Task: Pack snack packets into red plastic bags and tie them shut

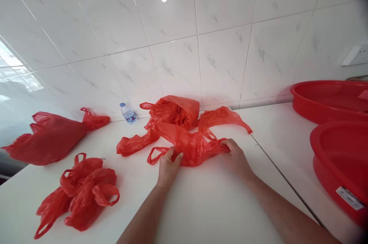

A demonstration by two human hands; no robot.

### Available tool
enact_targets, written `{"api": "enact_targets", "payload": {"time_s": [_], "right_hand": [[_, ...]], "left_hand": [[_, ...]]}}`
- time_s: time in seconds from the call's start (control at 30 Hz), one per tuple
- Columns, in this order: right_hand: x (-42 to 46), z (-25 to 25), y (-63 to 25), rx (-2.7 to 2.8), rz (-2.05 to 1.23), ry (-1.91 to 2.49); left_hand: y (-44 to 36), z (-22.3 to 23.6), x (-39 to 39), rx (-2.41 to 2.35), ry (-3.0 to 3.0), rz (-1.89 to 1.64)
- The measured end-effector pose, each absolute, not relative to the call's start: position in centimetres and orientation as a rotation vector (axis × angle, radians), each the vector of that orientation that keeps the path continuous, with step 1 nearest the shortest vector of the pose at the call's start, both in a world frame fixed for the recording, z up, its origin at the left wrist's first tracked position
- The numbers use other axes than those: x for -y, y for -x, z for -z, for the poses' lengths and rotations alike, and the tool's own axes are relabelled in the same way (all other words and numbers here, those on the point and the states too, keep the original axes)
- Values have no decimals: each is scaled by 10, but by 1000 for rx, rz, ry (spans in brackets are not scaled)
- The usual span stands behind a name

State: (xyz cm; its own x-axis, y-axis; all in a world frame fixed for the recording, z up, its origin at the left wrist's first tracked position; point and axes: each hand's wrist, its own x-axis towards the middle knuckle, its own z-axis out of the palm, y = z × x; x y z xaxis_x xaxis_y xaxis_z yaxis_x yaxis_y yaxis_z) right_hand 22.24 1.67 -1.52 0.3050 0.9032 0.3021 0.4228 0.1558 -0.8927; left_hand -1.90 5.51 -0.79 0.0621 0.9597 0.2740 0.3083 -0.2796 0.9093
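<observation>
Between my two hands a thin red plastic bag [191, 146] is stretched out over the white table. My left hand [169, 165] pinches its near left part, close to a loop handle. At the bag's right end, my right hand [237, 159] grips the gathered plastic, slightly blurred. Right behind it sits a bundle of red plastic bags [184, 107] stuffed inside another bag. A loose red bag [222, 119] lies to the right of that bundle, and a crumpled red strip of bag [135, 143] lies to the left.
A pile of red bags [86, 190] lies at the front left, with a larger red bag [54, 138] behind it. A small water bottle [128, 113] stands by the tiled wall [172, 67]. Two red basins [327, 155] occupy the right side. A seam [283, 173] crosses the table.
</observation>
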Motion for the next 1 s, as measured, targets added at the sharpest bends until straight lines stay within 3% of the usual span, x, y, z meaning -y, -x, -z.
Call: {"api": "enact_targets", "payload": {"time_s": [0.27, 0.4, 0.5, 0.63, 0.8, 1.0], "right_hand": [[-25, 14, -281, 765, -583, 1628], [-11, 2, -257, 942, -437, 1627], [5, -3, -216, 1271, -435, 1495], [17, 4, -171, 1606, -757, 1336], [16, 11, -152, 1598, -885, 1294], [15, 12, -151, 1491, -876, 1323]], "left_hand": [[32, -1, -63, -1168, -1038, -1563], [35, -5, -63, -1104, -859, -1595], [27, -11, -54, -902, -807, -1515], [11, -18, -38, -559, -830, -1296], [-2, -15, -27, -349, -936, -1035], [-5, -5, -27, -403, -952, -1045]]}}
